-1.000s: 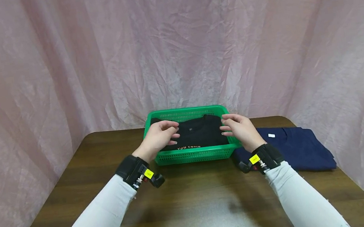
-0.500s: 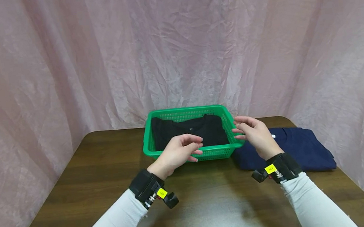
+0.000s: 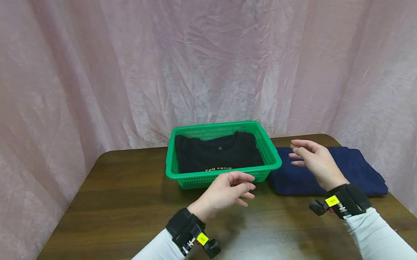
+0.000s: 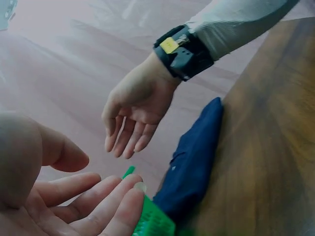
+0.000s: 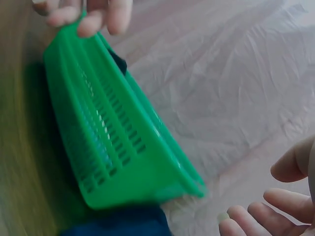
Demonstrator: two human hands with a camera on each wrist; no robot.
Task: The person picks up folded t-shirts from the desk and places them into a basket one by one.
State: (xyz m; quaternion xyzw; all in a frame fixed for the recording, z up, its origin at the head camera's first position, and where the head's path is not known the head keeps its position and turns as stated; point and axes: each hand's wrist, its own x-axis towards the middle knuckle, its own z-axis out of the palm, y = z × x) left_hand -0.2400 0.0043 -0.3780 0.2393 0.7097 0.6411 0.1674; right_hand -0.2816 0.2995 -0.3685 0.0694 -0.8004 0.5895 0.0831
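Observation:
A green plastic basket (image 3: 224, 176) stands at the back middle of the table, with a folded black T-shirt (image 3: 215, 153) inside that carries printed lettering. Just in front of the basket hovers my left hand (image 3: 224, 193), fingers loosely bent and holding nothing. My right hand (image 3: 318, 164) hangs in the air above the folded navy garment (image 3: 354, 170) to the basket's right, its fingers relaxed and apart from the cloth. In the left wrist view the right hand (image 4: 140, 103) is likewise without anything in it, and the navy garment (image 4: 189, 162) lies below it.
The brown wooden table (image 3: 99, 230) reaches back to a pink curtain (image 3: 203, 52) hanging behind it. Against the basket's right end sits the near corner of the navy garment.
Both hands have left the basket with nothing in them and moved to the right, the left one also toward the front. The black T-shirt has stayed in the basket.

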